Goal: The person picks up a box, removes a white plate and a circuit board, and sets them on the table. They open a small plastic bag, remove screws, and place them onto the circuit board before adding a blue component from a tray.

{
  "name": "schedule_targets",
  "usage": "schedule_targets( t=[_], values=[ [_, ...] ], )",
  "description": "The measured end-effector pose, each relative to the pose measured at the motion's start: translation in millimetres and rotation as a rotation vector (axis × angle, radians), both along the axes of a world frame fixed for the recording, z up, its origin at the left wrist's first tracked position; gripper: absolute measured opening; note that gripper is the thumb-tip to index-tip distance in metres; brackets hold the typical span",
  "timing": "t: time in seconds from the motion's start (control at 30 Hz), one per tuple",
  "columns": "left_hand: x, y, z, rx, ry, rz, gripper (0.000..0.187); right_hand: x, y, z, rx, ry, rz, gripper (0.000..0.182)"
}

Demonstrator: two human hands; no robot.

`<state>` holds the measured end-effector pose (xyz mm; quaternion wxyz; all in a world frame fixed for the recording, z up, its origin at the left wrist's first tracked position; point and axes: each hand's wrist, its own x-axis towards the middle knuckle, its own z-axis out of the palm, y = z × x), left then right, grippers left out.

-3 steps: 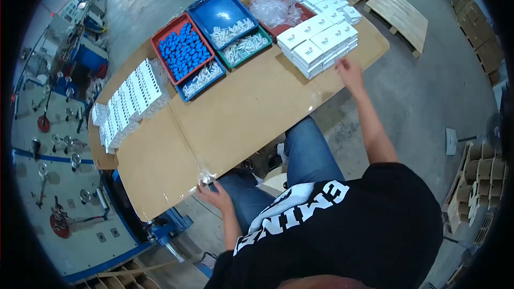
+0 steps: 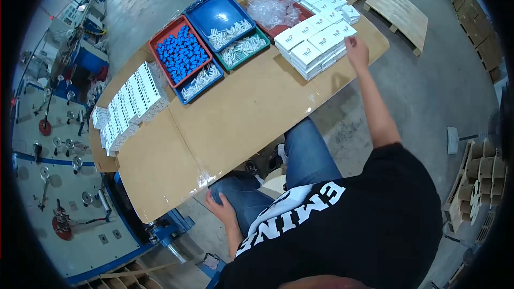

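Note:
My right hand is raised at the right side of a stack of small white boxes with printed lids. Its fingers are loosely bent, their tips right at the edge of the upper boxes, and no box is seen lifted in them. My left hand hangs just off the table's front edge beside my left thigh, fingers apart and nothing in them. Close above it, clear tape shines on the cardboard-covered tabletop.
A red tray of blue parts and blue and green trays with white pieces stand at the back. Clear plastic bags fill another red tray. White blocks with dark holes line the left side. A wooden pallet lies beyond.
My right hand has moved up along the side of the box stack. My left hand has dropped away from the table edge toward my body.

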<state>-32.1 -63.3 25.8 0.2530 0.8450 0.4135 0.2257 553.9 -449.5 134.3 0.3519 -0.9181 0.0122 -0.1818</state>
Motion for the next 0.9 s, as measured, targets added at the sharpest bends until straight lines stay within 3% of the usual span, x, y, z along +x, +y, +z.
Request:
schedule_targets(
  t=[0.07,0.13,0.23,0.47,0.6,0.77,0.83,0.87,0.9],
  values=[
    [-29.0,8.7,-0.1,-0.113,0.077,-0.027,0.051,53.9,6.5,-6.5,-0.031,-0.01,-0.044,0.039],
    [-55.7,14.7,-23.9,-0.413,-0.006,0.024,0.052,107.7,7.6,-18.3,-0.041,-0.014,-0.061,0.043],
    [-62.9,-1.2,-13.6,-0.598,-0.017,0.048,0.057,155.8,7.8,-16.8,-0.204,0.114,-0.116,0.054],
    [-41.9,-1.9,-6.7,-0.634,-0.022,0.101,0.058,220.7,5.5,-59.0,-0.263,0.334,-0.052,0.077],
    [-41.4,2.0,-12.3,-0.655,-0.025,0.132,0.057,236.1,1.8,-65.8,-0.148,0.303,-0.003,0.086],
    [-36.9,2.2,-8.1,-0.641,-0.022,0.134,0.057,234.8,3.3,-49.9,0.049,0.268,-0.115,0.076],
    [-36.4,0.4,-3.0,-0.631,-0.017,0.124,0.057,237.0,0.4,-43.4,0.397,0.109,-0.157,0.058],
    [-37.2,0.1,-2.5,-0.618,0.001,0.132,0.057,236.0,-3.7,-39.3,0.393,0.102,-0.16,0.058],
    [-36.9,0.1,-2.7,-0.606,0.016,0.139,0.057,228.1,-5.3,-27.7,0.412,-0.135,-0.088,0.052]
  ],
)
